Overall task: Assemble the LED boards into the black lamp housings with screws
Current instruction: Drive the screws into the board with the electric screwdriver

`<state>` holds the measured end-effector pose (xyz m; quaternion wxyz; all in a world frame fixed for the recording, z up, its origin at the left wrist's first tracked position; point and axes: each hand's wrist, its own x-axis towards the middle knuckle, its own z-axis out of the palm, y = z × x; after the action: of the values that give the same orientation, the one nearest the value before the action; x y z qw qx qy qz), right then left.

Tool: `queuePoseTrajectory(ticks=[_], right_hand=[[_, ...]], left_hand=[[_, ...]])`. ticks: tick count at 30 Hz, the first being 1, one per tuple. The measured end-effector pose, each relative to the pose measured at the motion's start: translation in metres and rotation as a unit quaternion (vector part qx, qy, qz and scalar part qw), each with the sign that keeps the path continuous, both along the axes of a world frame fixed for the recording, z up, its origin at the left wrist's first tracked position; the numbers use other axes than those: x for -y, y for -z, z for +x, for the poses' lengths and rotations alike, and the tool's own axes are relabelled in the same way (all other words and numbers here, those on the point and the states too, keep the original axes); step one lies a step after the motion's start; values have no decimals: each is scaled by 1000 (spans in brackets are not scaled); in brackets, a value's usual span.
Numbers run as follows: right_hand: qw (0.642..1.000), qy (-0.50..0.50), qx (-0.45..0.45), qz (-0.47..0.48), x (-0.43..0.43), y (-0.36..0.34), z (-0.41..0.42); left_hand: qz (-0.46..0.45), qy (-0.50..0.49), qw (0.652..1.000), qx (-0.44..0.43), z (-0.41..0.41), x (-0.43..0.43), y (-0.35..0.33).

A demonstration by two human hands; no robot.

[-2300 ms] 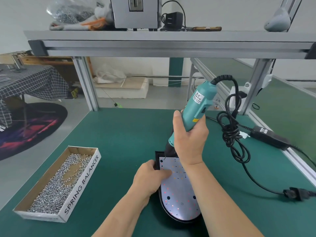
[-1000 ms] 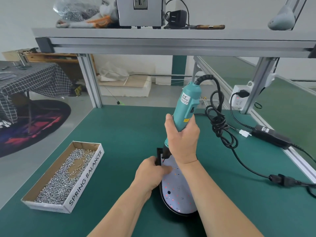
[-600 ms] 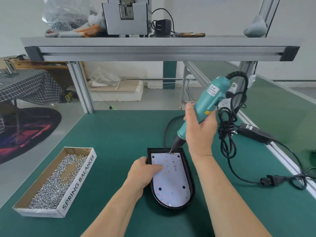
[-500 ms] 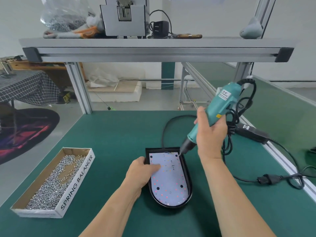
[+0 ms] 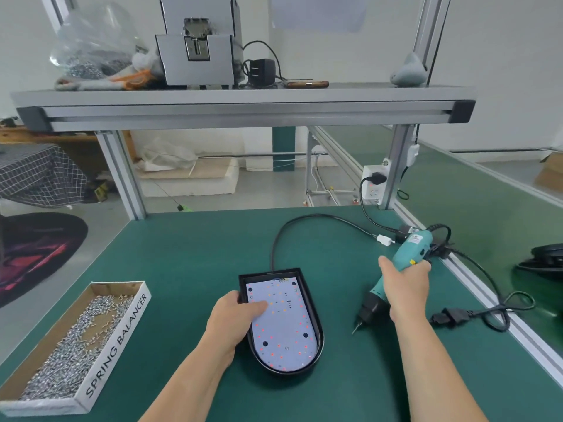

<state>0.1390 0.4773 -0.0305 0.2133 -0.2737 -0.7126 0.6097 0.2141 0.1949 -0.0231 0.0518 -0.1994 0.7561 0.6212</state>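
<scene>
A black lamp housing [image 5: 313,306] lies mid-table on the green mat, with a white LED board [image 5: 283,327] seated inside it. My left hand [image 5: 233,322] grips the housing's left rim, thumb pressed on the board. My right hand [image 5: 403,289] holds a teal electric screwdriver [image 5: 396,277] to the right of the housing, tilted, its bit just above the mat and clear of the board. A cardboard box of screws [image 5: 76,342] sits at the left.
The screwdriver's black cable and adapter [image 5: 475,313] trail along the right table edge to a wall socket [image 5: 376,181]. Another black housing [image 5: 545,260] lies on the neighbouring bench. An overhead shelf [image 5: 243,108] carries a grey machine and a bag of screws.
My right hand lifted the screwdriver off the board's top edge and swung it right and down beside the housing. My left hand stayed on the housing. The head view tilted upward.
</scene>
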Motion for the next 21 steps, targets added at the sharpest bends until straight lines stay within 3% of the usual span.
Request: queuePoseTrajectory(ticks=[7, 11, 17, 21], right_hand=[[988, 16, 75, 138, 8, 8, 1], [970, 44, 61, 232, 10, 4, 5], [905, -1, 59, 422, 11, 2, -2], [837, -84, 108, 529, 17, -9, -30]], left_hand=[[-153, -74, 985, -26, -5, -11, 10], [-218, -101, 970, -37, -8, -15, 18], [-223, -115, 966, -59, -9, -13, 26], [-221, -113, 967, -59, -10, -13, 26]])
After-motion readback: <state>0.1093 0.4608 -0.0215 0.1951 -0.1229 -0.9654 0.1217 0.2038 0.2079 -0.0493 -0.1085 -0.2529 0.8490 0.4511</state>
